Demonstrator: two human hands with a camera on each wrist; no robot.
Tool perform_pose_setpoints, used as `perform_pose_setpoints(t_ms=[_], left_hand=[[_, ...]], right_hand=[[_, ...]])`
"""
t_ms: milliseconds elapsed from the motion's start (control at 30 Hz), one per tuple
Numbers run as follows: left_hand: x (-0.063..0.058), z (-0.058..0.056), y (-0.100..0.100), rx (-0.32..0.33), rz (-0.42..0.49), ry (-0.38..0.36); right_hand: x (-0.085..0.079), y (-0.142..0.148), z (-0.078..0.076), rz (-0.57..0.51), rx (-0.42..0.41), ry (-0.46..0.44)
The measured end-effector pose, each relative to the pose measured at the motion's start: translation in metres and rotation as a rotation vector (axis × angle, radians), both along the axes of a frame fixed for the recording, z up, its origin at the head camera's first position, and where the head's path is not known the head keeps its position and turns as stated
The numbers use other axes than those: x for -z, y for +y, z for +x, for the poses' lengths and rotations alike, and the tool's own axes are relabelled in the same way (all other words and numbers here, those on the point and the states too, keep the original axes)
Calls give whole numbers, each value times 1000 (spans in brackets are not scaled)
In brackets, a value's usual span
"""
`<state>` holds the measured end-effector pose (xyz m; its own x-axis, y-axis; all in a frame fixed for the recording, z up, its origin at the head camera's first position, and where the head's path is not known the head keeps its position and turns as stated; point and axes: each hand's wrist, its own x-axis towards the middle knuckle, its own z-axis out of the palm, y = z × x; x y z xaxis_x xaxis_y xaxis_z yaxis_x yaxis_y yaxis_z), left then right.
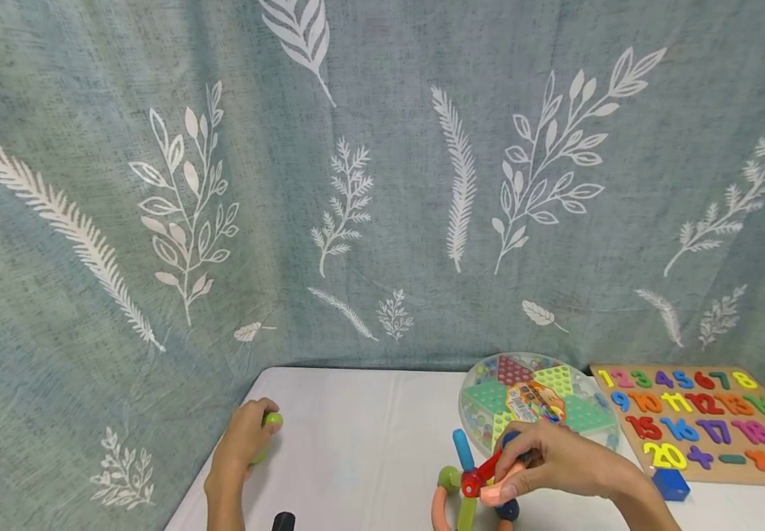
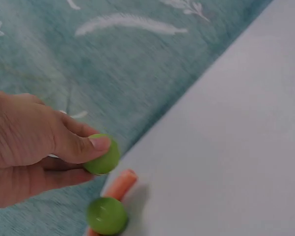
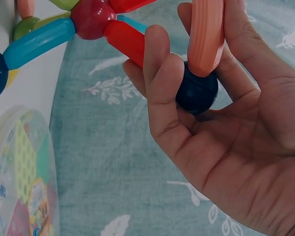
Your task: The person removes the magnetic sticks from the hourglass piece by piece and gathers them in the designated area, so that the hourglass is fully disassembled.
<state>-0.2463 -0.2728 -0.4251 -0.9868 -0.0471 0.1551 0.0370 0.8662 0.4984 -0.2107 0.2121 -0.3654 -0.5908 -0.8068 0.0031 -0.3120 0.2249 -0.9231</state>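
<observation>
My left hand (image 1: pixel 247 435) is over the table's left edge, thumb and fingers pinching a green ball (image 2: pixel 104 156). Below that ball, another green ball (image 2: pixel 107 216) lies beside an orange rod (image 2: pixel 121 185). With its fingers curled, my right hand (image 1: pixel 558 459) grips a dark blue ball (image 3: pixel 199 91) and a ribbed peach rod (image 3: pixel 206 37) that meets it. A red rod (image 3: pixel 127 43) runs from under these fingers to a red ball (image 3: pixel 93 18). Further rods, including a blue rod (image 1: pixel 463 448), branch from the red ball, within a structure of balls and curved rods.
Behind the right hand lies a round Chinese checkers set (image 1: pixel 488 402) under a clear cover. A wooden number board (image 1: pixel 721 420) is at the right, with a blue block (image 1: pixel 670 484) by its front edge. A black object (image 1: pixel 284 521) stands at the front. A patterned curtain (image 1: pixel 382 184) hangs behind.
</observation>
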Motion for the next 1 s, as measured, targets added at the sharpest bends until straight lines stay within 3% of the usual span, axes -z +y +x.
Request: perform_pose_setpoints(t_ms=[200,400,1000], left_hand=[[17,-7,1,-69,5,55],[31,-10,0,-108,30,11],[34,-7,-5,-116,44,46]], right_hand=[[0,0,0,1,2,-4],[0,1,0,-2,2,2],[1,2,-1,-9,-12,-15]])
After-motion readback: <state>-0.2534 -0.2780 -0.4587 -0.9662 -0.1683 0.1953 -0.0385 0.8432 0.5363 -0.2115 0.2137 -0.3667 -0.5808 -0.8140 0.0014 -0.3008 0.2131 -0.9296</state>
